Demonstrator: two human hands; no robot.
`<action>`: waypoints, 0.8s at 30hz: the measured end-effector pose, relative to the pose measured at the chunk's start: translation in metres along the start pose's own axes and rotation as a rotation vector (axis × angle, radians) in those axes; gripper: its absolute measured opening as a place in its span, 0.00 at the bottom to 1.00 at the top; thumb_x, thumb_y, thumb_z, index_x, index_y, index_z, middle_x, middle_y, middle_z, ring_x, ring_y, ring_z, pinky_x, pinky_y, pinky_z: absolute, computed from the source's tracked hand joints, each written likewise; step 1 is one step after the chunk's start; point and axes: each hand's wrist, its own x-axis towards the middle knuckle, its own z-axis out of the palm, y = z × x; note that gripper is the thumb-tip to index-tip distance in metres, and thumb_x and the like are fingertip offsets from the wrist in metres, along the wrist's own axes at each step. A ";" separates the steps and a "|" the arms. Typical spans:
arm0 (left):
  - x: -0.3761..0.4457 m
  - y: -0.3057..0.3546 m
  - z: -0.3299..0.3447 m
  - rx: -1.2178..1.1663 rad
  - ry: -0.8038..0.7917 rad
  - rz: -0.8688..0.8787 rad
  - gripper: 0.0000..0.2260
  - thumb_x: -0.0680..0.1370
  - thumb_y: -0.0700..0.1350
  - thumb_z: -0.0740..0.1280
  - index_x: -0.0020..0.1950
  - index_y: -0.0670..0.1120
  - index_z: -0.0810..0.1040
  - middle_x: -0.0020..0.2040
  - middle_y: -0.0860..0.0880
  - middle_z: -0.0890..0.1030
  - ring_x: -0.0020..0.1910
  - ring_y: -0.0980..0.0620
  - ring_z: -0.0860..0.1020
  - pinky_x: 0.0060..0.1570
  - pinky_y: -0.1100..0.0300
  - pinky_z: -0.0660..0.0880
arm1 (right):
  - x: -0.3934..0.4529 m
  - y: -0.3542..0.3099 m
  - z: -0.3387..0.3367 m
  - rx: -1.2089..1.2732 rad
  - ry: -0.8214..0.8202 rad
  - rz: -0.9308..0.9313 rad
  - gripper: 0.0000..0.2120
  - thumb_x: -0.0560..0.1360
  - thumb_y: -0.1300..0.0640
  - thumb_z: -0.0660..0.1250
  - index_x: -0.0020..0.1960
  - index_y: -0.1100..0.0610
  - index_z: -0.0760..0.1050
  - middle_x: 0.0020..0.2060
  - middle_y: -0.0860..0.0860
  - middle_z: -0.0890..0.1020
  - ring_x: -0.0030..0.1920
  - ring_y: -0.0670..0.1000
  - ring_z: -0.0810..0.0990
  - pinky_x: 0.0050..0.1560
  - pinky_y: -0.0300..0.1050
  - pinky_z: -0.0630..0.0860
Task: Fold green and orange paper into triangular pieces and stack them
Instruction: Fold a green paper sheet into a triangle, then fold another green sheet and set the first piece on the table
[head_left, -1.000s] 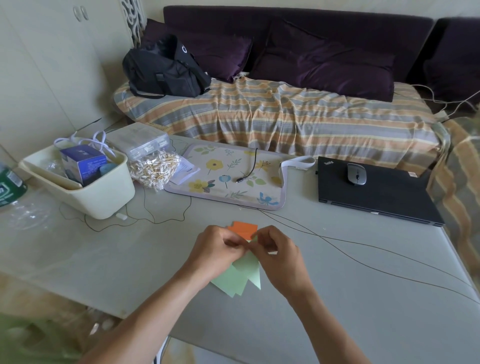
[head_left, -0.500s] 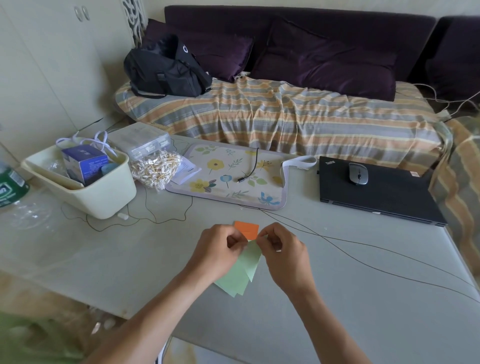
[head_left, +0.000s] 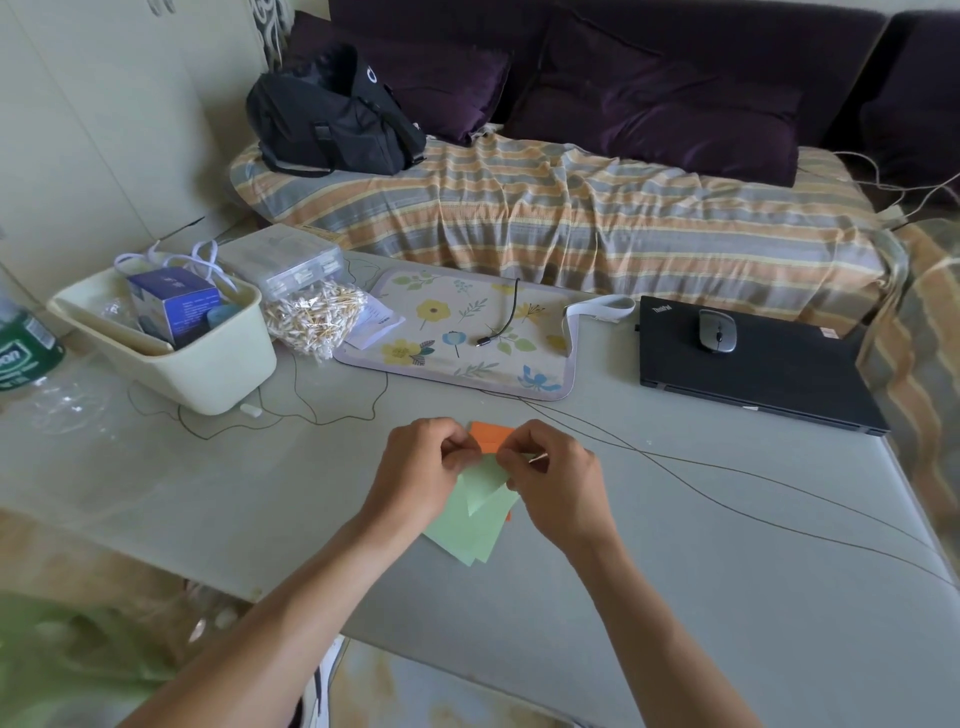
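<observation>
since a sec ago the green paper (head_left: 485, 480) has shifted: a pointed flap now hangs down btwn the hands. left hand (head_left: 423, 470) and right hand (head_left: 553, 475) both pinch its top edge, above the green sheets on the table (head_left: 701, 597), orange paper (head_left: 491, 434) just behind. likely mid-fold; nothing looks stacked yet.

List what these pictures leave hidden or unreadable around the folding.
Head view only:
- Top edge of the green paper: covered by the left hand and right hand, so the fold being made is unseen.
- Orange paper: mostly behind the fingers; its shape is unclear.
- Green bottle: cut off by the left frame edge.
- Blue box print: too small to read.
</observation>
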 end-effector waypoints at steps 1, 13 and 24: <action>0.000 -0.001 -0.002 0.003 0.012 -0.008 0.06 0.75 0.38 0.74 0.40 0.49 0.85 0.31 0.59 0.80 0.33 0.66 0.78 0.34 0.73 0.70 | -0.001 -0.001 0.000 0.015 -0.006 0.018 0.06 0.73 0.63 0.69 0.39 0.56 0.79 0.31 0.49 0.82 0.33 0.49 0.82 0.34 0.37 0.75; -0.003 -0.028 -0.019 -0.132 0.184 -0.120 0.04 0.76 0.37 0.73 0.47 0.46 0.85 0.39 0.54 0.84 0.37 0.62 0.80 0.39 0.75 0.72 | 0.009 -0.005 0.022 0.060 -0.090 0.126 0.06 0.75 0.65 0.67 0.43 0.57 0.80 0.36 0.51 0.84 0.29 0.45 0.84 0.30 0.34 0.75; 0.005 -0.073 -0.030 -0.063 0.183 -0.417 0.10 0.78 0.38 0.65 0.55 0.48 0.83 0.48 0.52 0.84 0.50 0.51 0.81 0.49 0.63 0.73 | 0.041 -0.011 0.094 0.314 0.044 0.397 0.05 0.73 0.64 0.68 0.45 0.56 0.80 0.37 0.51 0.86 0.30 0.49 0.85 0.24 0.33 0.70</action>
